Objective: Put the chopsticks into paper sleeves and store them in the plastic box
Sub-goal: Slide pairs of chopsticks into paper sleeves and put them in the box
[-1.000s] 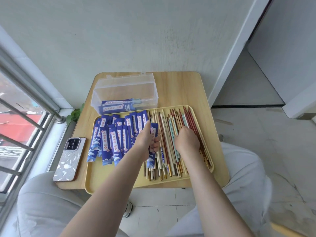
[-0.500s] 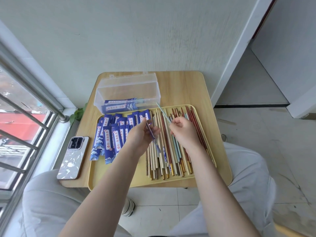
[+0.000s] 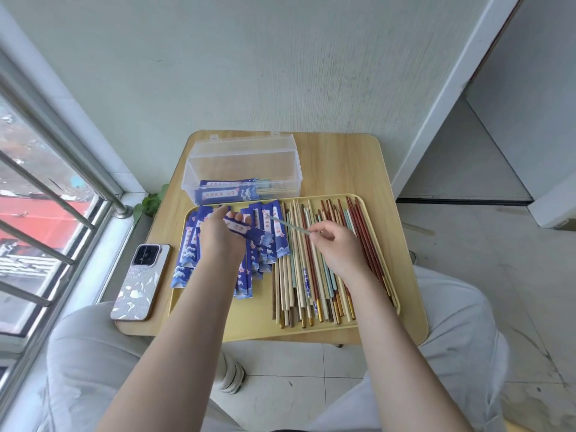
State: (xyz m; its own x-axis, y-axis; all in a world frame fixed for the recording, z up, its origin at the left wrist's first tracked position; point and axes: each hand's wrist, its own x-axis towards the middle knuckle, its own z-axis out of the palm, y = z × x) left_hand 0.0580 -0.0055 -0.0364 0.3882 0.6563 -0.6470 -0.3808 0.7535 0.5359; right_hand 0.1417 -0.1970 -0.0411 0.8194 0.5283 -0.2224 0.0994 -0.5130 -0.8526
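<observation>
You are now holding both parts of the next pair off the tray: a second ago your right hand (image 3: 338,247) was down among the loose chopsticks (image 3: 311,275) and your left hand (image 3: 223,235) was only lifting a sleeve from the pile. Now the left grip is pinching one blue paper sleeve (image 3: 249,232) turned crosswise, open end toward the right, while the right grip is curling round a pale green chopstick (image 3: 288,225) whose tip is pointing at that opening, near it but not yet inside. I judge you are lining up for insertion, so the sleeving step is just beginning.

The sleeves are thin, flat, printed paper, likely to crumple if the tip catches the edge. The chopsticks are slim, rigid, smooth rods in cream, green, red and brown, lying side by side on the right half of the yellow tray (image 3: 255,325). The spare sleeves (image 3: 187,254) are fanning over the tray's left half. The clear plastic box (image 3: 243,163), standing at the desk (image 3: 339,163) far-left corner, is already holding a few sleeved pairs.
</observation>
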